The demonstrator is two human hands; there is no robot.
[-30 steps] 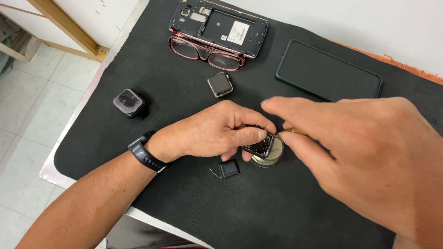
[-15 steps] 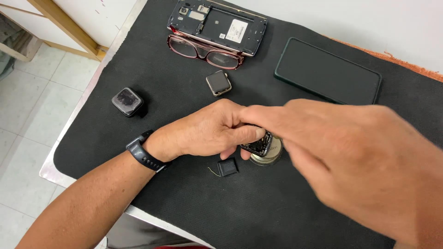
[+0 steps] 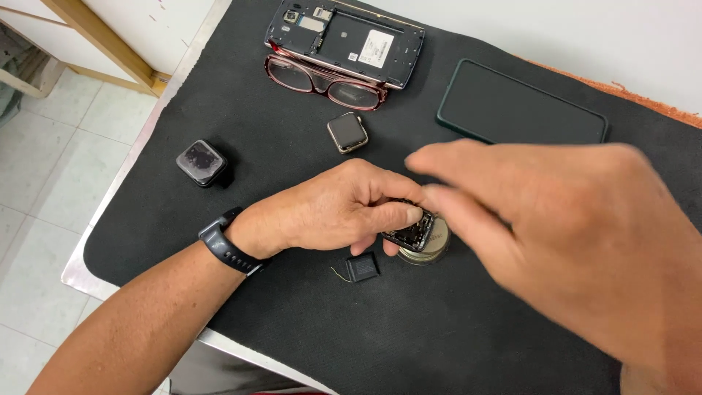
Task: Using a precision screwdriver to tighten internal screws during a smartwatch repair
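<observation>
Both of my hands meet over an opened smartwatch body (image 3: 411, 232) resting on a small round tin (image 3: 431, 249) on the black mat (image 3: 292, 322). My left hand (image 3: 329, 212) pinches the watch body in a closed grip; my right hand (image 3: 570, 234) hovers blurred above it, its grip unclear. Just beside lies a small black battery (image 3: 363, 268).

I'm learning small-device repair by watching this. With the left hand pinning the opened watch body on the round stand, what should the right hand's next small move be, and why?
Probably ease the right hand down so its fingertips meet the opened watch body. The left hand pins it on the round stand, and the right hand's blurred fingers hang just beside it, apparently holding nothing.
</observation>
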